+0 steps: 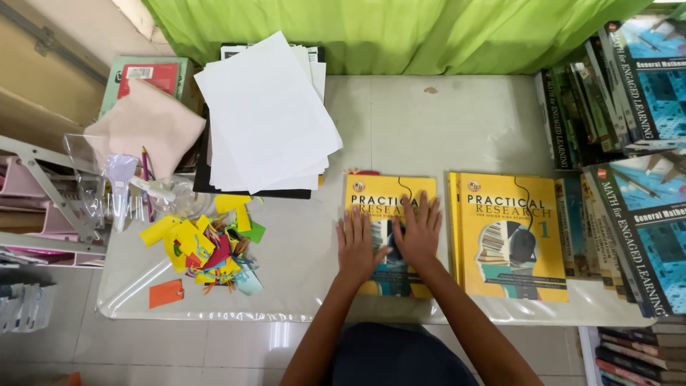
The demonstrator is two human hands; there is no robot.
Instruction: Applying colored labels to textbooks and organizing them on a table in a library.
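Yellow textbook [389, 236] under our flat, empty hands.
Left hand [355, 243] and right hand [418, 230] rest spread side by side, near the surface's [429, 129] front edge.

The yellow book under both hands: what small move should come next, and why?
Probably lift the front cover at its right edge. Both the left hand and the right hand lie flat, palms down, on the closed yellow book, gripping nothing, and a second yellow book lies just beside it.

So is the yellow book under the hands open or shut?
Shut: the yellow softcover book lies flat, front cover up, with both the left hand and right hand pressing it.
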